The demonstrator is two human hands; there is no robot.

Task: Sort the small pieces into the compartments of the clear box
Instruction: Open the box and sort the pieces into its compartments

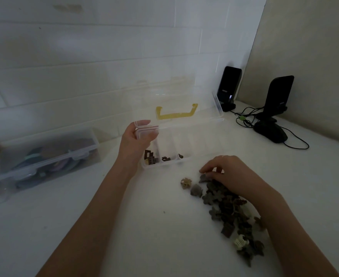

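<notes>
Gripping clear box (184, 136) corner, left hand (136, 140), right hand (227, 173) fingers curled over blurred pieces (227, 208), grasp unclear

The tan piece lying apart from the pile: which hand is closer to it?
Right. The right hand rests on the pile just right of the tan piece; the left hand grips the box corner, farther up.

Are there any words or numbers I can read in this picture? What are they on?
Left black speaker: small white logo on its front, too blurred to read.
Right black speaker: faint mark near its top edge, too blurred to read.
Clear box, other plastic box, small pieces: no writing visible.
</notes>
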